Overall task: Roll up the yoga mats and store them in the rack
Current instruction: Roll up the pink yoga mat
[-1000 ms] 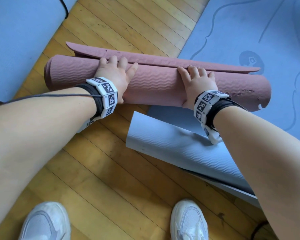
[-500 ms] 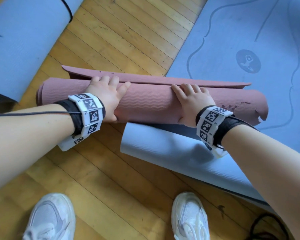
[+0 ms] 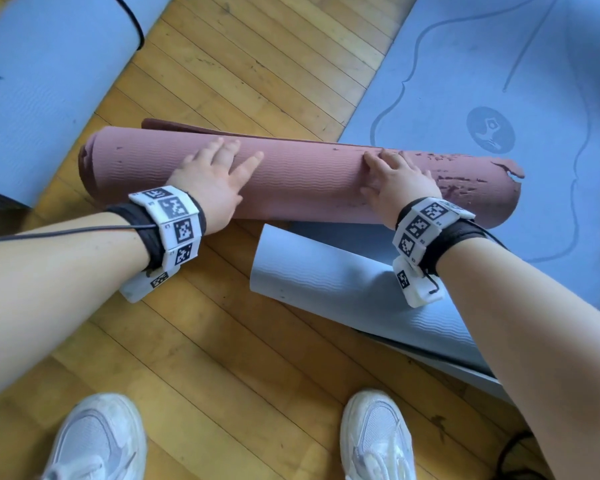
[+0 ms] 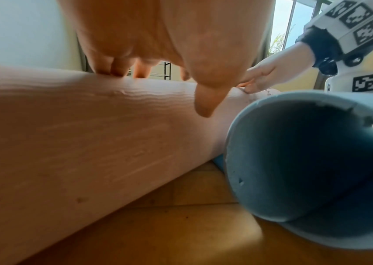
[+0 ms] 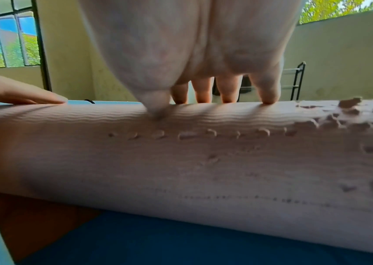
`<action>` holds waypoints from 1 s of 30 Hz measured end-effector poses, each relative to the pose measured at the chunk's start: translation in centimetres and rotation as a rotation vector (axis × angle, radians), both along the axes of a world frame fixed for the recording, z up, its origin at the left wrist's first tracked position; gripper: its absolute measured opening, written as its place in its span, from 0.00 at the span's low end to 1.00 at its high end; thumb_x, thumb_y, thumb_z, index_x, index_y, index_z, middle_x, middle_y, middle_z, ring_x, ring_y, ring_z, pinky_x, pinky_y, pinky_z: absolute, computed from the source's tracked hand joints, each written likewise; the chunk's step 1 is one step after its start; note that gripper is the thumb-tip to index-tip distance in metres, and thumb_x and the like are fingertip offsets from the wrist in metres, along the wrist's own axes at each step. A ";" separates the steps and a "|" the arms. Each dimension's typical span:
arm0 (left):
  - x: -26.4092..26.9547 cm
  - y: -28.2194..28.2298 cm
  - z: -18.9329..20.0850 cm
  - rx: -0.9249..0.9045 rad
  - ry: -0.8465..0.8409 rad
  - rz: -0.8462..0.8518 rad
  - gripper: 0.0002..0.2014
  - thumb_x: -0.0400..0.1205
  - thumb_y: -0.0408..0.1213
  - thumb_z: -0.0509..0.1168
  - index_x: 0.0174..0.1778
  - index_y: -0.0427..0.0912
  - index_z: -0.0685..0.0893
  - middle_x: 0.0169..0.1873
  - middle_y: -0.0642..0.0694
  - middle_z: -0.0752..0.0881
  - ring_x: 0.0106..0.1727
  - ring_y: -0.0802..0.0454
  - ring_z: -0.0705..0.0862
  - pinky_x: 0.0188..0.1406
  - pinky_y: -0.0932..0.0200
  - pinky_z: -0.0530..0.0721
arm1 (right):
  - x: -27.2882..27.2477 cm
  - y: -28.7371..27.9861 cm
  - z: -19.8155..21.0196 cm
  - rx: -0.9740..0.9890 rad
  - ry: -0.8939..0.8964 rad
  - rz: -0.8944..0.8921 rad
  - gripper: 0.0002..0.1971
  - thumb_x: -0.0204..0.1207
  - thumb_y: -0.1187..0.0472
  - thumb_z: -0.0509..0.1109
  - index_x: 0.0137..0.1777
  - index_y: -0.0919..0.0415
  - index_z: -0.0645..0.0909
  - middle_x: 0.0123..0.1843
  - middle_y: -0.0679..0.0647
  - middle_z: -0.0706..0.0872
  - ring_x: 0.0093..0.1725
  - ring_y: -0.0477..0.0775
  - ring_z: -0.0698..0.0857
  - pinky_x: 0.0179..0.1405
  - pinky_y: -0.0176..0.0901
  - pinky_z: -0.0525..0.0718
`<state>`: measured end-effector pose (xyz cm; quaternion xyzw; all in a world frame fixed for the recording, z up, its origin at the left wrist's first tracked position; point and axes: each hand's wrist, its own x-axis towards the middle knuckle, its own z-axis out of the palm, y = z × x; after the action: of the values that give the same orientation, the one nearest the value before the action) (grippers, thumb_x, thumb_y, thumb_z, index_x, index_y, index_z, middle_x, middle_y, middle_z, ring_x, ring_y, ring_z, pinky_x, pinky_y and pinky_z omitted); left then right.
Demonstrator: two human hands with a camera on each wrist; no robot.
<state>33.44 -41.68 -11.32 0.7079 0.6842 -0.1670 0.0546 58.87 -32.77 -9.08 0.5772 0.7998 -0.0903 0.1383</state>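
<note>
The left hand (image 3: 210, 180) lies flat on top of the pink mat roll (image 3: 302, 178), fingers straight and spread, thumb angled out to the side; it presses down and grips nothing. The right hand (image 3: 397, 185) rests further along the same roll toward its torn end, fingers only slightly bent, their tips pressing into the ribbed foam without closing round it. In the right wrist view those fingertips (image 5: 268, 97) dent the roll's crest.

Taking the pink mat roll as landmark, from near to far: a pair of white sneakers (image 3: 376, 441) stands on the wooden floor (image 3: 222, 358) on the person's side of it. Closer to it, a grey-blue mat (image 3: 343, 282) lies partly curled, its open tube end just beside the roll's near side. The roll itself lies across the floor, almost fully wound, with a narrow flap (image 3: 174, 127) showing along its far edge. Its torn end sits on a flat blue mat with printed lines (image 3: 499, 81). Beyond its other end lies another blue mat (image 3: 42, 71). Far behind it, a black metal rack (image 5: 296, 80) stands by the wall
</note>
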 end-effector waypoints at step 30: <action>0.2 4.1 2.2 0.072 0.223 -0.120 0.60 0.66 0.67 0.71 0.80 0.56 0.33 0.73 0.35 0.62 0.68 0.38 0.70 0.70 0.45 0.68 | 3.2 3.2 2.2 0.224 -0.276 0.322 0.56 0.59 0.43 0.79 0.82 0.47 0.47 0.74 0.59 0.68 0.72 0.64 0.69 0.70 0.60 0.69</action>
<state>33.64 -37.57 -9.10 0.7261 0.6479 -0.2229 -0.0573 62.08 -29.59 -6.87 0.4609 0.8599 0.1022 0.1941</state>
